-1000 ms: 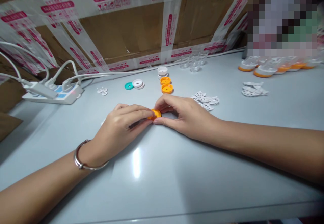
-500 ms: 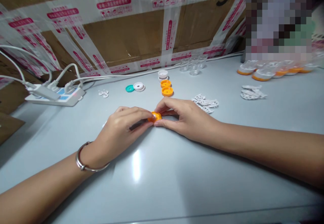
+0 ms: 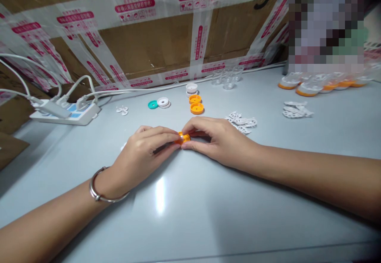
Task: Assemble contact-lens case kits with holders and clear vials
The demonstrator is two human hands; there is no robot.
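Observation:
Both hands meet at mid-table on a small orange round cap [image 3: 183,137]. My left hand [image 3: 143,152], with a metal bangle on the wrist, pinches the cap from the left with closed fingers. My right hand [image 3: 217,138] pinches it from the right between thumb and forefinger. The cap rests low on the pale grey table [image 3: 190,207], and most of it is hidden by the fingertips.
Two more orange caps [image 3: 197,108], white discs [image 3: 163,102], a teal ring [image 3: 152,104] and clear cups [image 3: 228,76] lie beyond the hands. White spoked parts [image 3: 242,121] sit right of them, assembled pieces [image 3: 306,88] far right. A power strip [image 3: 64,112] lies left, a taped cardboard box [image 3: 149,45] behind.
The hands have stayed pinched on the orange cap with only slight finger shifts. The view tilted down a little over the second.

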